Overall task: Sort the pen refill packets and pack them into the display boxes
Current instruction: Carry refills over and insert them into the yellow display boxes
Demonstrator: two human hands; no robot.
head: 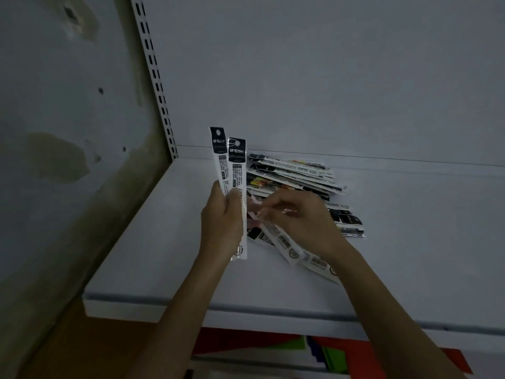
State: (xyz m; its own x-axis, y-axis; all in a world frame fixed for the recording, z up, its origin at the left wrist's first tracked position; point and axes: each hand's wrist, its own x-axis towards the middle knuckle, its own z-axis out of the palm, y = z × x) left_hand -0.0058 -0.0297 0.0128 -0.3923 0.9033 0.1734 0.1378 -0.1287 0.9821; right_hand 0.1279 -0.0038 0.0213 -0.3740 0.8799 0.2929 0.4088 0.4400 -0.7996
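Sorting step; display boxes unseen.
My left hand point(221, 222) clamps two packets point(232, 170) upright; right hand point(297, 222) in the pile point(295, 173) on the shelf point(164, 255), grip too blurred to tell. Next: extract a match.

Light is dim, flat and bluish-grey; shadows are faint and soft. The right hand point(297, 214) is motion-blurred, with a small glint on the clear packet point(287, 212) in its grip. Wide-angle distortion bows the slotted rail point(153, 77) at 11 o'clock. Print on the raised packets point(229, 165) is soft.
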